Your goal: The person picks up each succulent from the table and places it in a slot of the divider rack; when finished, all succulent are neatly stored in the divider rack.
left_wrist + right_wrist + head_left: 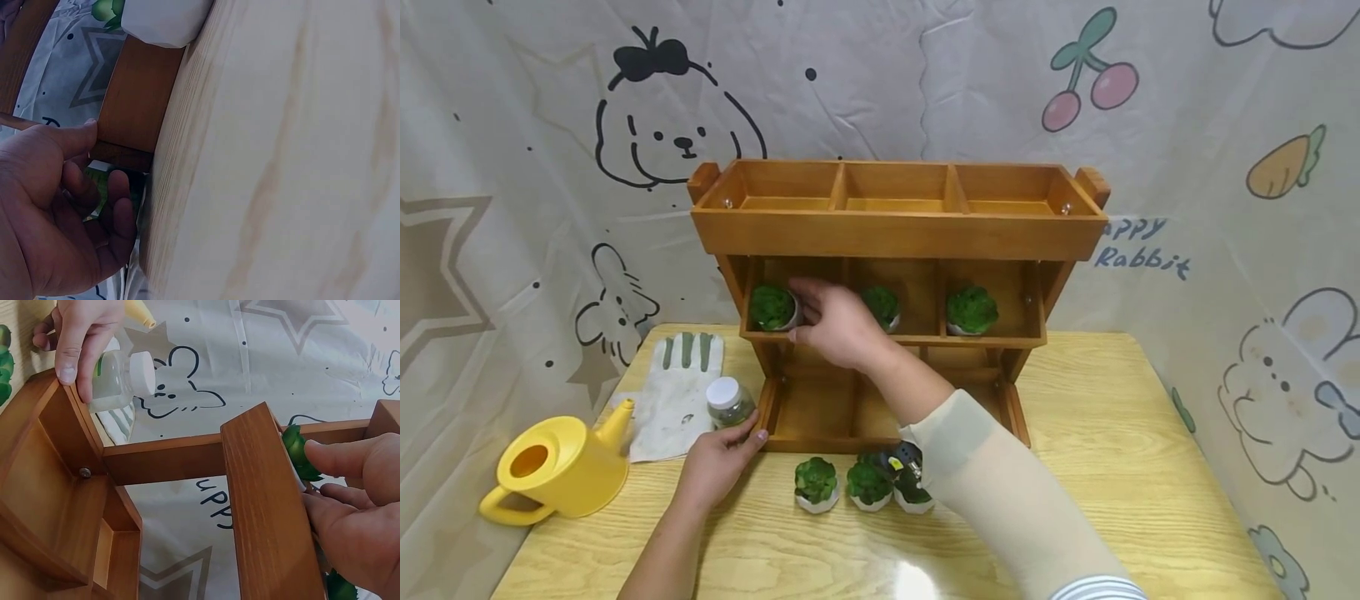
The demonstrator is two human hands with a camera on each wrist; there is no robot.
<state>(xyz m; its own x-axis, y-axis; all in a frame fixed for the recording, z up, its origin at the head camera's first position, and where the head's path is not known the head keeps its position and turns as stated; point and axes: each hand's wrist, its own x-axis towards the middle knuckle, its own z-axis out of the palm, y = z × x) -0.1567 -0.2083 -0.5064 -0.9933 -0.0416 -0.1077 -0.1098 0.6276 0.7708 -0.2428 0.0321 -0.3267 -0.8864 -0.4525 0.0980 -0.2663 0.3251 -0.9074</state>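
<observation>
A three-tier wooden planter shelf (898,236) stands on the table. My right hand (841,327) reaches into its middle tier and pinches a small potted succulent (772,307) in the left compartment; in the right wrist view the thumb (331,456) lies at the green leaves. My left hand (721,467) grips the lower tier's front left corner (134,106), thumb and finger on either side of the wood. Two more potted succulents, one in the centre (881,305) and one at the right (972,311), sit in the middle tier. A capped clear jar (730,403) stands close beside my left hand.
Several potted succulents (816,483) stand in front of the shelf, partly hidden by the right sleeve (1000,483). A yellow watering can (561,467) and a white glove (673,400) lie on the left. Patterned cloth (865,83) hangs behind.
</observation>
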